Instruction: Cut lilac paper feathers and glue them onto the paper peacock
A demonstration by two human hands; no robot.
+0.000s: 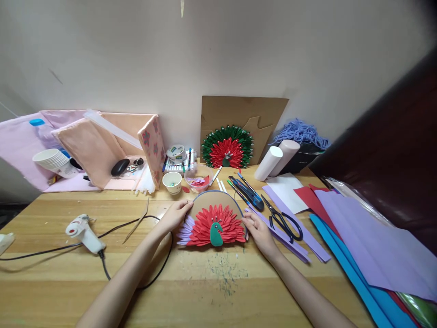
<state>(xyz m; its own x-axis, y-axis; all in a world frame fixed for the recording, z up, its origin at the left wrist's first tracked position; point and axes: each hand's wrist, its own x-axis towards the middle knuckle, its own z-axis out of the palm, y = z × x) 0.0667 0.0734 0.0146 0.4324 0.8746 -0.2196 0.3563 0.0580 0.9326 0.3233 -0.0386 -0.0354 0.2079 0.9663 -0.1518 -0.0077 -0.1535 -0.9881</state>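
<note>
A half-round cardboard peacock craft [218, 223] is held up off the table between both hands. It has red paper feathers, a green body with a small eye, and a fan of lilac feathers at its lower left. My left hand [177, 215] grips its left edge, fingers closed on the rim. On the opposite edge, my right hand [260, 231] pinches the cardboard near the ends of the red feathers. Behind it, a finished-looking green and red peacock [227, 148] leans with its cardboard sheet [246, 107] against the wall.
A white glue gun [85, 232] and its black cord lie at left, near tweezers [137, 223]. Scissors [283, 221], a cutter [252, 195] and lilac strips lie at right, beside coloured paper sheets [378, 241]. A paper cup [172, 182] and plastic bowl [199, 176] stand behind.
</note>
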